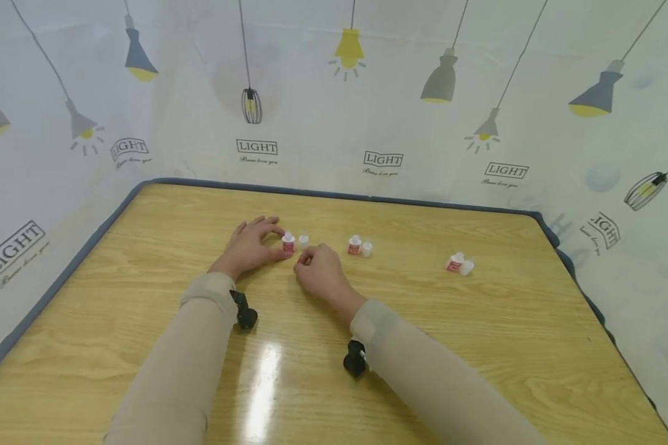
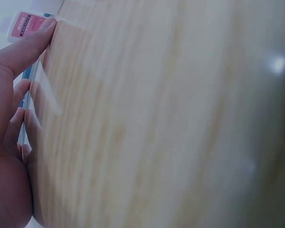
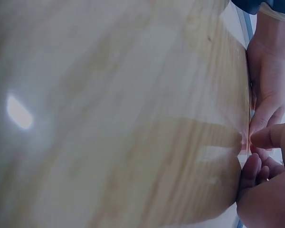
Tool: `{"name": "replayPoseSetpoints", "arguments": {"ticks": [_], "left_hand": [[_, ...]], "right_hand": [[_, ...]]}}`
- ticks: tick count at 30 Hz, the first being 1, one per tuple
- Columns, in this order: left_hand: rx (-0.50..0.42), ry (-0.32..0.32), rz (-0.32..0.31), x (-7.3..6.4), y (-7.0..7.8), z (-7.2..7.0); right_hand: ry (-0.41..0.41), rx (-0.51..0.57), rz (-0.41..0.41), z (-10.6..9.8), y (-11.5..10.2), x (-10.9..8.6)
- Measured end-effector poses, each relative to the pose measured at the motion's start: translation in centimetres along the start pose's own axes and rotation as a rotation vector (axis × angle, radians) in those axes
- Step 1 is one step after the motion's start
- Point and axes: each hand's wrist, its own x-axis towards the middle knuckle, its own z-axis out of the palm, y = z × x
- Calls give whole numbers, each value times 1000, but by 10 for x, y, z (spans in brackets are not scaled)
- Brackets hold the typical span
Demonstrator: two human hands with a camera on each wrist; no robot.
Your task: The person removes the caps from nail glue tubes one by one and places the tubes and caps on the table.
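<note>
A small white bottle with a pink-red label [image 1: 288,245] stands upright at my left hand [image 1: 247,248]. The thumb lies at its base and the index fingertip close to its upper side, pinching it. In the left wrist view the left thumb [image 2: 35,42] overlaps the bottle's printed label [image 2: 26,24]. Just right of the bottle is a small white cup-like piece [image 1: 303,241]. My right hand [image 1: 324,272] rests low on the table in front of that piece, fingers loosely curled, nothing visible in them. The right wrist view shows its fingers [image 3: 249,172] beside the left hand [image 3: 270,80].
Further right stand another red-labelled bottle [image 1: 354,245] and white piece [image 1: 367,249]. A third bottle [image 1: 454,262] leans by its white piece [image 1: 466,267] at the right. The wooden table [image 1: 161,247] has a dark edge against a lamp-printed backdrop [image 1: 312,123].
</note>
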Motion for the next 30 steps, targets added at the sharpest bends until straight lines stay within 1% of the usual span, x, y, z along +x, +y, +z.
{"name": "replayPoseSetpoints", "arguments": {"ticks": [10,15,20,25,28,30], "left_hand": [[-22,7,7,2,-1,-1],[-29,-4,8,-1,2,-2],[-16,-10,14,3,8,-5],[-23,-44,29,7,8,-6],[-46,-82,34,5,7,-7],[-78,-114,33,2,8,-10]], "right_hand": [[-18,6,3,-4,-1,2],[-24,23,12,-4,-1,3],[-22,32,23,-11,-1,3],[-37,44,57,-16,-2,4],[-85,43,78,-19,-4,3],[-122,33,86,-22,-5,2]]}}
